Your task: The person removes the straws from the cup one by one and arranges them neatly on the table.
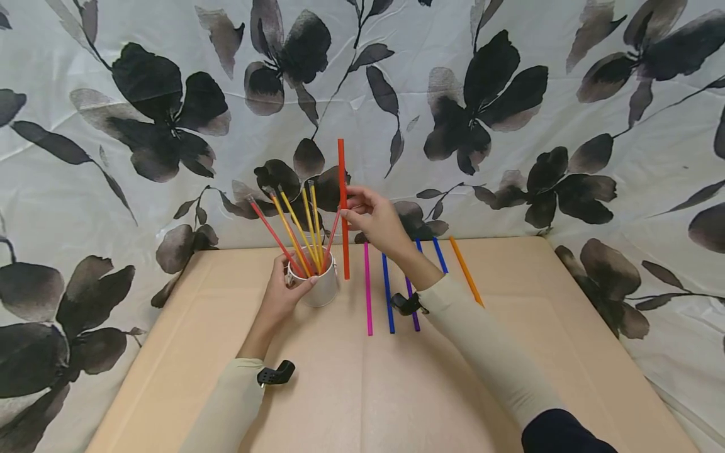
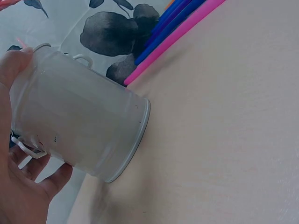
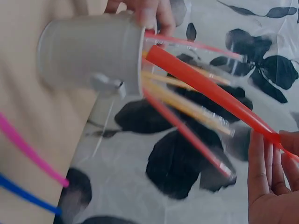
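Note:
My left hand (image 1: 279, 294) grips a small off-white metal pail (image 1: 321, 292) with side lugs, its thumb near the rim and its fingers around the far side. The pail holds several slim red and yellow sticks (image 1: 270, 231) with clear ends, fanned outward. Just right of the pail's rim, my right hand (image 1: 375, 221) pinches an orange-red straw (image 1: 343, 170) between thumb and fingers. That straw stands nearly upright; in the right wrist view its lower end overlaps the pail's mouth (image 3: 141, 58).
To the right on the tan table (image 1: 340, 390) lie a pink straw (image 1: 368, 289), a blue straw (image 1: 387, 292), a purple straw (image 1: 416, 321), another blue straw (image 1: 440, 255) and an orange straw (image 1: 466, 272). A floral cloth (image 1: 385, 38) hangs behind the table.

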`<move>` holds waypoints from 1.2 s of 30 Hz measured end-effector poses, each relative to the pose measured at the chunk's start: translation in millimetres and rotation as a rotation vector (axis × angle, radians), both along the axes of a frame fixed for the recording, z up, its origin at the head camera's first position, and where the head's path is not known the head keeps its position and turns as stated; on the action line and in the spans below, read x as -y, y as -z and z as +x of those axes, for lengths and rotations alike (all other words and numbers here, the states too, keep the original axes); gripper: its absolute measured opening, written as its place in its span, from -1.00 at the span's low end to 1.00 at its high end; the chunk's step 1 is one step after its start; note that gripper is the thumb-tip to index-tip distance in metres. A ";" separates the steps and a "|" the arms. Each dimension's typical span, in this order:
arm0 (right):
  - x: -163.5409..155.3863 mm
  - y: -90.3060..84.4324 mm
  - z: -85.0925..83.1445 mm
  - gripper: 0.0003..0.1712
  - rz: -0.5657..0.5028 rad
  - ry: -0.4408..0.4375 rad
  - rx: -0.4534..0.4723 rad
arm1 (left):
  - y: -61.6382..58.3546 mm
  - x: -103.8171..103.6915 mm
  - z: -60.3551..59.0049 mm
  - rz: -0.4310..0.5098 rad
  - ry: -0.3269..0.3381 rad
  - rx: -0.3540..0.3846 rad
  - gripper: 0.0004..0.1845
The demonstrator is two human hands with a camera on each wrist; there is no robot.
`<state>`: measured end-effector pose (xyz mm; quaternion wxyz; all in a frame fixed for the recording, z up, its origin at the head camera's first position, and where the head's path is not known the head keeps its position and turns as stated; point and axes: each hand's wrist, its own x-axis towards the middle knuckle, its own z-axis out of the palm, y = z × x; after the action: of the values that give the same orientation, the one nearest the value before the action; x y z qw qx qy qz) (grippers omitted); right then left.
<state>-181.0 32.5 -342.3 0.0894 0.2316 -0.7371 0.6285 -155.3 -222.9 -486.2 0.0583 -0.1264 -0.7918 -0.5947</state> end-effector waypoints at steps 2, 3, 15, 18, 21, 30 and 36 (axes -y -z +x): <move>-9.1 2.3 -0.1 -0.47 0.022 0.010 0.025 | -0.2 0.5 0.6 -0.006 -0.001 0.000 -0.12; -13.8 3.5 0.1 -0.47 0.036 0.016 0.038 | -0.2 0.7 0.7 -0.007 0.001 -0.001 -0.13; -77.8 25.9 -2.2 -0.49 0.176 0.089 0.145 | 1.8 0.6 1.0 -0.013 0.002 -0.004 -0.13; -97.1 33.8 -1.9 -0.50 0.200 0.108 0.166 | 1.4 0.4 2.0 -0.015 -0.002 0.002 -0.13; -115.9 41.3 -1.4 -0.51 0.224 0.133 0.193 | 0.8 0.0 2.4 -0.010 0.002 0.000 -0.13; -169.6 64.6 -1.8 -0.49 0.307 0.199 0.304 | -0.4 -0.3 2.2 0.001 0.001 -0.010 -0.13; -205.3 75.9 -3.0 -0.48 0.335 0.239 0.367 | 0.4 0.4 0.4 0.006 0.011 0.004 -0.11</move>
<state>-183.9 237.7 -418.3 -0.0119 0.0367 -0.8567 0.5143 -154.9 -223.3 -486.5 0.0540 -0.1293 -0.7893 -0.5977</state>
